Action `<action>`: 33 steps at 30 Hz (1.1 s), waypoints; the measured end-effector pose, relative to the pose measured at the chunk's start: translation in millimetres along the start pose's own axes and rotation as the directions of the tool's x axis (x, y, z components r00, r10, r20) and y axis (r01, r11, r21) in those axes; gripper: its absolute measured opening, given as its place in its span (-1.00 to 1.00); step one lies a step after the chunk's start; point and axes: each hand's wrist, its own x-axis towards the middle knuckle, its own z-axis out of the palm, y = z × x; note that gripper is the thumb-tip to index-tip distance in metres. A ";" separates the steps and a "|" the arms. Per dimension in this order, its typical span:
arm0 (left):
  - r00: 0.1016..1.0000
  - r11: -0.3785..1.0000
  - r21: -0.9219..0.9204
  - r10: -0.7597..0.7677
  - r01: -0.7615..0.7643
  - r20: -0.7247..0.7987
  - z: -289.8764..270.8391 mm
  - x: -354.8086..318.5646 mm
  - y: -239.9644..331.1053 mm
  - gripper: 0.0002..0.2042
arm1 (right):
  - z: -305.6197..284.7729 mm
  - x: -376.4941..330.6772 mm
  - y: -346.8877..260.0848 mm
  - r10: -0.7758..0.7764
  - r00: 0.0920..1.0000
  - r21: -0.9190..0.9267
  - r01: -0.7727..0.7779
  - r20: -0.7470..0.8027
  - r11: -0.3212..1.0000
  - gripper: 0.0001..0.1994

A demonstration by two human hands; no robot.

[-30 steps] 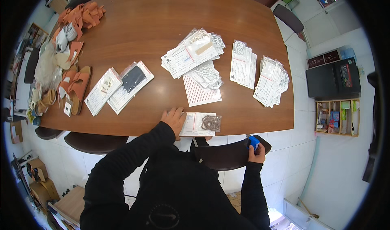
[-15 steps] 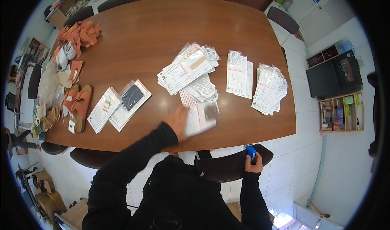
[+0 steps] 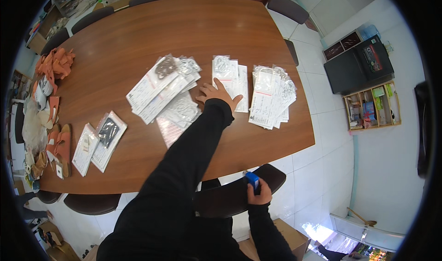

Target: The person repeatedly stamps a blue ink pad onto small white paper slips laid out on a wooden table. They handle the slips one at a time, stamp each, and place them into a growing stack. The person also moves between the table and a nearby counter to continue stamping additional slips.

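So going by how the table [image 3: 133,35] looks, the paper cards with little bagged cords are pretty much grouped already: a messy middle pile [image 3: 152,93] with a bag of brown cord [image 3: 165,68] on top, a small pile [image 3: 242,83] to the right of it, and a fatter right pile [image 3: 262,106] nearest the table's right edge. I'd call that mostly laid out, but the piles are uneven and overlapping, so tidying could well be what's left; can't tell how many cards need anything more. Off to the left are two more stacks, one with a pale tag [image 3: 86,143] and one with a dark swatch [image 3: 108,131], both well apart from the hands. Now the fingers: the left hand [image 3: 217,94] is palm down with fingers fanned wide, nothing gripped, overlapping the lower left part of that small pile. Looks like a fingertip or two might be on the cards, but from above I honestly can't say touching or just over. The right hand [image 3: 260,194] is low, over the dark chair [image 3: 218,199], fingers curled around a small blue gadget [image 3: 252,179]. No clue what it is exactly, too small to make out.
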 end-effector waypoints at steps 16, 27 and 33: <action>0.987 0.988 -0.040 0.152 -0.150 0.044 -29.8 51.3 6.2 -0.74 | 1.0 -0.2 6.4 -0.075 0.996 -0.007 0.075 -0.037 0.997 -0.61; 0.572 0.616 -0.036 0.708 -0.787 -0.414 -53.4 -163.4 -232.6 -0.51 | 8.5 8.1 3.0 0.289 0.955 0.578 -0.271 0.062 0.770 -0.59; 0.622 0.629 0.069 0.776 -0.774 -0.102 -38.6 -241.7 -339.3 -0.55 | 38.4 35.4 -67.7 0.015 0.986 0.663 -0.121 0.164 0.739 -0.54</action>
